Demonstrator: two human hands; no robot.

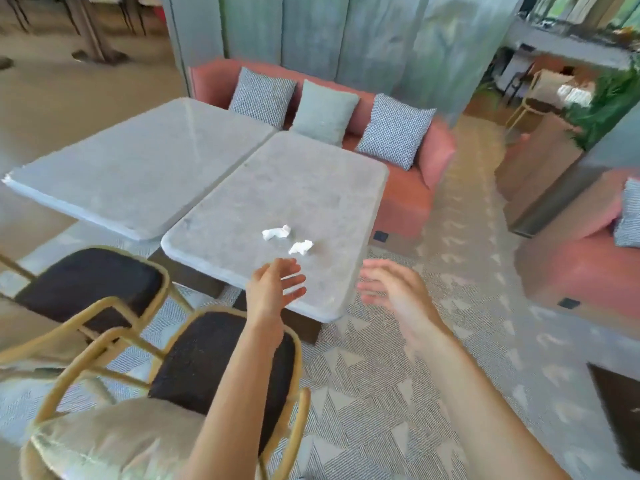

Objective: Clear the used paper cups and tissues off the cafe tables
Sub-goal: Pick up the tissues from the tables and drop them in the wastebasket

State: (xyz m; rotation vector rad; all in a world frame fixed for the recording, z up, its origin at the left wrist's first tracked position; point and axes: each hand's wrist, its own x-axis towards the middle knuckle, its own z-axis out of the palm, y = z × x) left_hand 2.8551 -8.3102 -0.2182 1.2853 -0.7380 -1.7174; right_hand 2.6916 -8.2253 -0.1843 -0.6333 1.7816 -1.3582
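Tissues, two crumpled white ones [277, 232] [300, 247], lie near the front edge of the nearer grey table [311, 188] (no cups visible), while the left hand [275, 284] and blurred right hand [391, 284] reach in empty, fingers spread, likely about to pinch one each.

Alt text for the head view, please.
Two empty, open hands, left hand and right hand, reach toward two crumpled tissues on the nearer grey cafe table. A pink sofa stands behind.
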